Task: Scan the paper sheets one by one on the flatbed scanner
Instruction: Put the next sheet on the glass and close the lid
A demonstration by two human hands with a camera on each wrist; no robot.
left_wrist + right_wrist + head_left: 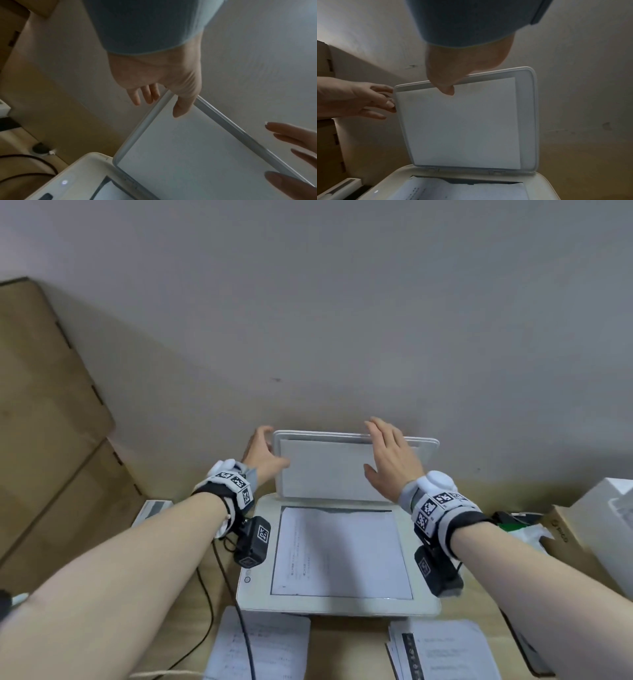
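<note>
**Scanner lid raised, one sheet on the glass, both hands at the lid**

The wooden worktop [346,645] carries everything, and it butts against a plain grey wall [342,302] at its far edge.

At the near edge you have two lots of paper. To your left lies a loose printed sheet [270,645] with a black cable [245,628] running across it. To your right sits a fanned stack of printed sheets [445,652]; how many it holds cannot be told.

Beyond them, at mid-worktop, stands one flatbed scanner [255,594]. One paper sheet [342,553] lies flat on its glass, with faint print showing through and its far edge uneven against the dark strip of glass.

The scanner lid [325,470] stands raised, hinged at the far side, with its white underside facing you.

Your left hand [262,453] is at the lid's left edge: thumb across the inner face, fingers [145,94] loosely spread behind the edge. Whether they press the back cannot be told. Your right hand [390,460] is at the lid's top edge, with fingers extended and near together over the rim and thumb [447,89] on the inner face.

Along the left edge stand cardboard panels [44,405] and one small white device [152,510]. At the right edge sit a white box [603,518] and a brown carton [561,532], one of each.
</note>
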